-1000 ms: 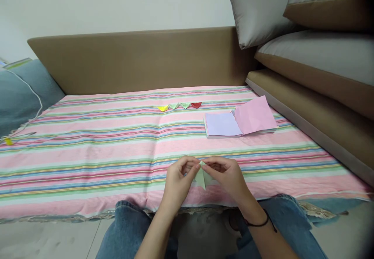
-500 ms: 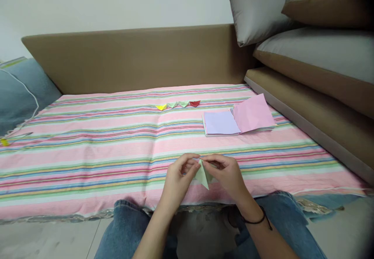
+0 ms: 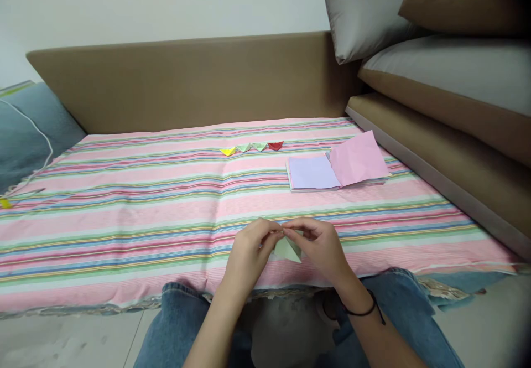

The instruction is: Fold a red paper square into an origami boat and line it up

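Note:
Between my two hands is a small pale green folded paper point(image 3: 287, 250), its pointed lower part hanging below my fingers. My left hand point(image 3: 254, 246) pinches its upper left edge between thumb and fingers. From the other side my right hand point(image 3: 317, 243) pinches it near the top, the fingertips of both hands almost touching. The top of the paper is hidden by my fingers. Farther back on the striped cloth point(image 3: 166, 207) stands a row of small folded paper boats: a yellow one point(image 3: 228, 151), two pale green ones point(image 3: 260, 146) and a dark red one point(image 3: 275, 145).
An open pad of coloured paper point(image 3: 314, 173), lilac and pink, lies at the right. Cushions point(image 3: 452, 74) are stacked along the right side, and a brown backrest point(image 3: 186, 80) runs along the back. A white cable point(image 3: 39, 130) and a yellow-handled tool point(image 3: 5, 202) are at the far left.
The folded paper has turned in my hands, showing a broader face and less of its downward point. My fingertips have come closer together at its top.

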`<state>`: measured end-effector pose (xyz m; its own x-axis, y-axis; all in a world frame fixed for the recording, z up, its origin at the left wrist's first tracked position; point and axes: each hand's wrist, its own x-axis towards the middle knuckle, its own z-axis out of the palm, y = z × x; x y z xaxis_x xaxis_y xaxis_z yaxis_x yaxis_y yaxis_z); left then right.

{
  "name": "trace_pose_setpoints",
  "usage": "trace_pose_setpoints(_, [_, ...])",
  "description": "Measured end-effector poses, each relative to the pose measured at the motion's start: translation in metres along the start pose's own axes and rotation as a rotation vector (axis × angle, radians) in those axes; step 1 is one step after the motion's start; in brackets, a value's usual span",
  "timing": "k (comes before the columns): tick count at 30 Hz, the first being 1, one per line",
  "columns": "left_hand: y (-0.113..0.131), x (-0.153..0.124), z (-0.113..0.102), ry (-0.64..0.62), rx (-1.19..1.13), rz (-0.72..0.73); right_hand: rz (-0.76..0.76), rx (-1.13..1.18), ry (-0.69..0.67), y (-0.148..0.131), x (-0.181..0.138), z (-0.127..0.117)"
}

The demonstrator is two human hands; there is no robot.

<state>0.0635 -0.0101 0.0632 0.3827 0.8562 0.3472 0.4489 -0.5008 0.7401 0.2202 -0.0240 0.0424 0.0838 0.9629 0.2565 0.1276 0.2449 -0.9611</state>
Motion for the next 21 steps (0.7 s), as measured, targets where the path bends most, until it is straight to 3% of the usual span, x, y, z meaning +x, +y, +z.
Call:
trace_pose_setpoints(7, [0.0033, -0.0009, 0.0013, 0.036, -0.124, -0.115, 0.025, 0.024, -0.011, 0.001, 0.0, 0.0009])
trace_pose_setpoints(13, [0.0041, 0.003, -0.002, 0.203, -0.463, -0.258, 0.222, 0.233, -0.188, -0.0019, 0.0001, -0.0007])
trace_pose_setpoints(21, [-0.001, 0.0032, 0.0019, 0.231, -0.766, -0.443, 0.26, 0.283, -0.12, 0.0024, -0.0011, -0.0001])
